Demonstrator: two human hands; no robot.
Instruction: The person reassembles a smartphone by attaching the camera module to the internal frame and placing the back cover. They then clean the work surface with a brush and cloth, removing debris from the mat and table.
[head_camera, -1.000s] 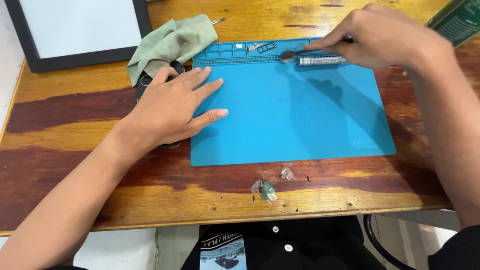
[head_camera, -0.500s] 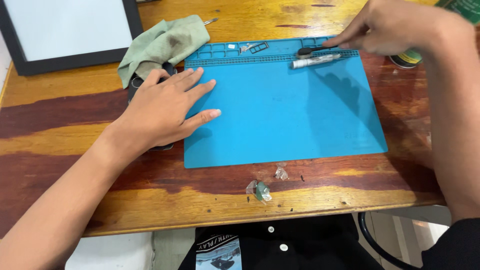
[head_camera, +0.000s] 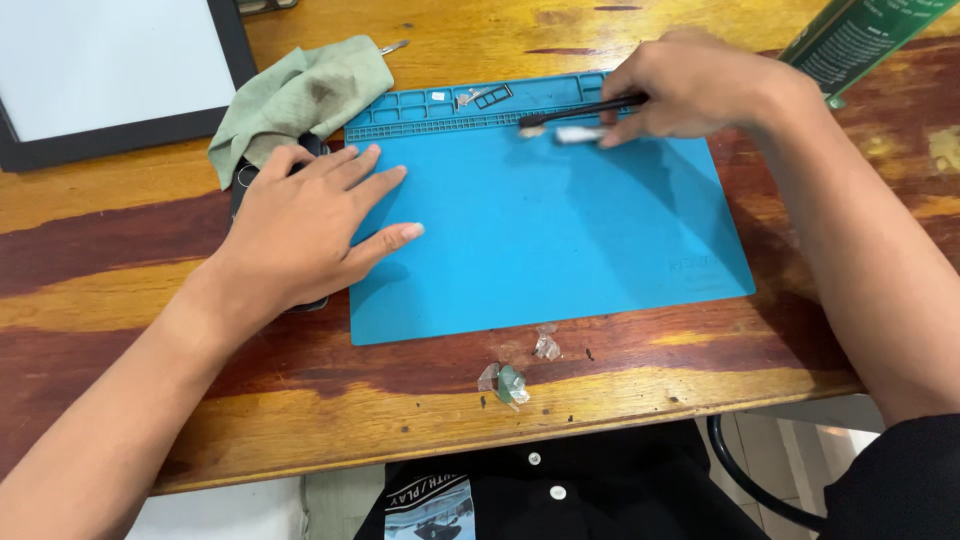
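Head view, two hands, left hand, right hand, one blue mat, one brush

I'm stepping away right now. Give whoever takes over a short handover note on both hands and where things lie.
Left hand: flat, fingers spread, on a dark device at the left edge of the blue mat.
Right hand: at the mat's top edge, holding a thin black tool, fingertips by a small silver piece.
Green cloth lies top left; small parts sit in the mat's tray; clear scraps lie below the mat.
Done or left: cannot tell.
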